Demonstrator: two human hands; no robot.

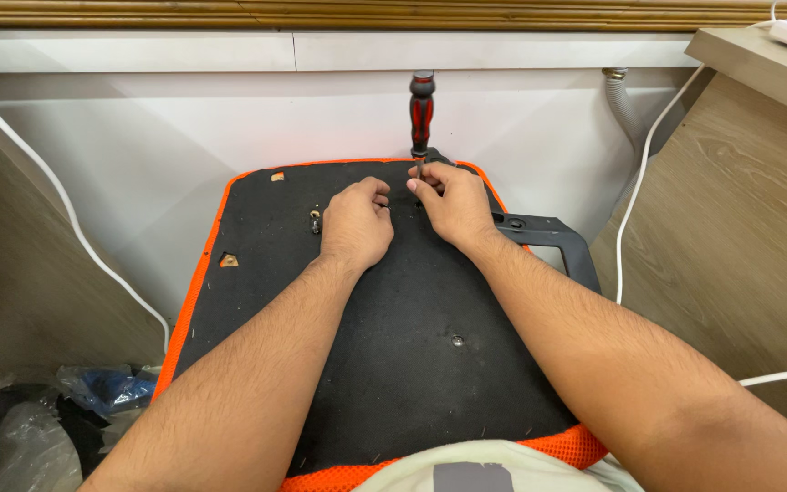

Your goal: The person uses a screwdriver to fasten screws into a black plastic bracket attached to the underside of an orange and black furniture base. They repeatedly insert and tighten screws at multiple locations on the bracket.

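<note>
A chair seat [412,364] lies upside down in front of me, its underside black felt with an orange mesh rim. My left hand [355,223] rests on the felt with its fingers curled, just right of a small bolt [315,220] standing in a hole. My right hand [448,202] pinches the metal shaft of a screwdriver with a red and black handle [422,109], which stands upright near the seat's far edge. What the tip touches is hidden by my fingers. A black plastic armrest bracket [557,239] sticks out at the seat's right side.
Another screw hole [457,342] shows in the felt nearer me, and torn holes [229,261] on the left. White cables [635,191] hang at both sides. Wooden panels flank the seat. Plastic bags [38,419] lie at the lower left. A white wall stands behind.
</note>
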